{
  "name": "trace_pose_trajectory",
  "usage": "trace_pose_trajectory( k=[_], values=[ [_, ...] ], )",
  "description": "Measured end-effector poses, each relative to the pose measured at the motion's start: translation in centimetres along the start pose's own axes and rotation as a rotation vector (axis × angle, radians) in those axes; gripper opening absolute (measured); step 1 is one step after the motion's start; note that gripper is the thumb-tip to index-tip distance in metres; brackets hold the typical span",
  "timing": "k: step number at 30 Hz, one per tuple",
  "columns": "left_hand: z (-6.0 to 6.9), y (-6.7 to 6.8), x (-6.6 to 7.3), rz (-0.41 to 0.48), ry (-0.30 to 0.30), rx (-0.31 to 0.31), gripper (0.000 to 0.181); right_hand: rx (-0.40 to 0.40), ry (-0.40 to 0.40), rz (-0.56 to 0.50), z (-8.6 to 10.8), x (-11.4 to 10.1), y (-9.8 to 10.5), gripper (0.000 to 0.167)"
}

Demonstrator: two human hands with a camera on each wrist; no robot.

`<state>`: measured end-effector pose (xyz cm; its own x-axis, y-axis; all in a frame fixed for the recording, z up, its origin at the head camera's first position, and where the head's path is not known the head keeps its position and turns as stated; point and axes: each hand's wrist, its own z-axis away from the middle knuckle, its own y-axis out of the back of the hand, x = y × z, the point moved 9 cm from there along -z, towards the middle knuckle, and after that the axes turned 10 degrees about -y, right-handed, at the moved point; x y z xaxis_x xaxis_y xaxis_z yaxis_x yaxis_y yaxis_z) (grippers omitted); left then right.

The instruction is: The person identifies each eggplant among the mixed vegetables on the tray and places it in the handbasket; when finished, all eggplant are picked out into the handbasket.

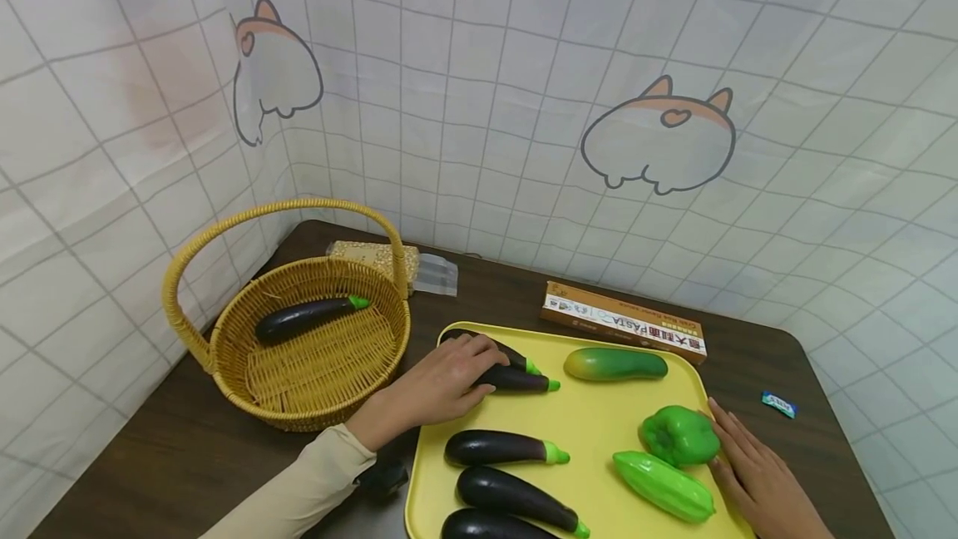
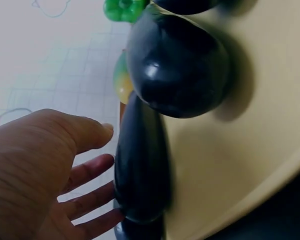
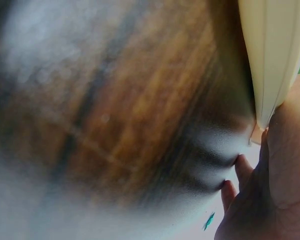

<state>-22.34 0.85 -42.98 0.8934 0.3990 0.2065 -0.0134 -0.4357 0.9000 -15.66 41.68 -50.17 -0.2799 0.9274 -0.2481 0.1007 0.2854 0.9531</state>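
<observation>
My left hand (image 1: 449, 377) is over two dark eggplants at the far left of a yellow tray (image 1: 584, 414): a nearer eggplant (image 1: 516, 379) and a farther eggplant (image 1: 515, 353), both partly hidden by it. In the left wrist view its fingers are spread, fingertips close to or touching an eggplant (image 2: 142, 165), with the thumb apart from it. Along the tray's right rim rests my right hand (image 1: 759, 464), fingers extended, beside a green bell pepper (image 1: 679, 436) and a bright green ridged vegetable (image 1: 662, 485). The right wrist view shows its fingertips on the dark table.
A wicker basket (image 1: 322, 421) with a tall handle stands left, holding one eggplant (image 1: 307, 320). Several eggplants (image 1: 501, 446) lie in the tray's near left, a green-yellow vegetable (image 1: 615, 364) at its back. Behind are a pasta box (image 1: 621, 320) and a clear bag (image 1: 374, 256); right, a small packet (image 1: 779, 404).
</observation>
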Motion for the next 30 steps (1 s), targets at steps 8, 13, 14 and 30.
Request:
trace_pose_trajectory(
  k=[8, 13, 14, 30],
  values=[
    [0.1, -1.4, -0.3, 0.004, 0.016, -0.048, 0.033, -0.002, 0.005, 0.004, -0.2, 0.3, 0.1, 0.066],
    [0.2, -2.2, -0.3, 0.071, 0.048, -0.083, 0.036, -0.016, -0.023, -0.004, -0.1, 0.7, -0.3, 0.064],
    [0.3, -2.4, -0.4, 0.081, 0.054, -0.088, 0.036, -0.016, -0.025, -0.005, -0.1, 0.8, -0.4, 0.064],
    [-0.3, -4.8, -0.1, 0.017, 0.07, -0.292, 0.048, 0.017, 0.021, 0.028, -0.1, 1.9, -1.2, 0.07]
  ],
)
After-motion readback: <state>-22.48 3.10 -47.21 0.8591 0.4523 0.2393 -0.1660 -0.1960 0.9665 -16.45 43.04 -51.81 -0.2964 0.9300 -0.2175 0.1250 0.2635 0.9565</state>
